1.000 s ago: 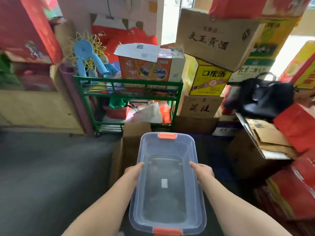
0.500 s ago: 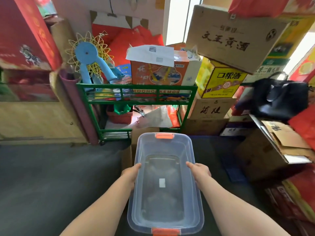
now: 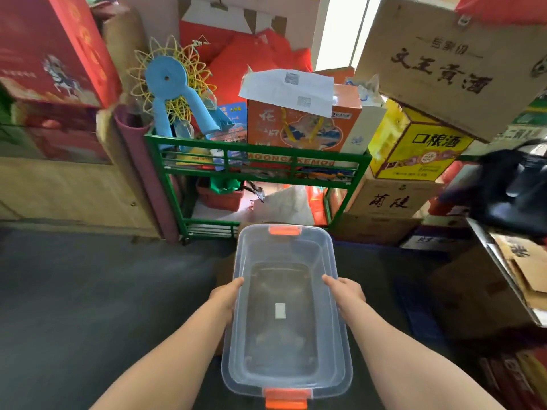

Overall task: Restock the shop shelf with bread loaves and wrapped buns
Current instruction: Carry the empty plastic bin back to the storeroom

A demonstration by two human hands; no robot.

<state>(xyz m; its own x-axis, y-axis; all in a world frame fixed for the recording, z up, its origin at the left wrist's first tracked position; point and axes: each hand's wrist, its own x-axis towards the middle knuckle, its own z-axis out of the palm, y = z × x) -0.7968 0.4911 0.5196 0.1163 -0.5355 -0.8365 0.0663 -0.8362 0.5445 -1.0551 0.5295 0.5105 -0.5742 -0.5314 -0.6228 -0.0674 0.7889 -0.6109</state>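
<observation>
Bin [image 3: 285, 306], clear plastic w/ orange clips, empty, L hand [image 3: 225, 295] & R hand [image 3: 347, 294] fingers curled round rims.

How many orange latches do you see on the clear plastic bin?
2. One orange latch sits on the far end of the clear plastic bin, toward the green rack. The other orange latch is on the near end.

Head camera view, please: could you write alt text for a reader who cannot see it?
A person's left hand and right hand grip the long sides of an empty clear plastic storage bin with orange latches, carried above a dark floor. Ahead stands a green metal rack crammed with goods, flanked by stacked brown cardboard cartons.
</observation>
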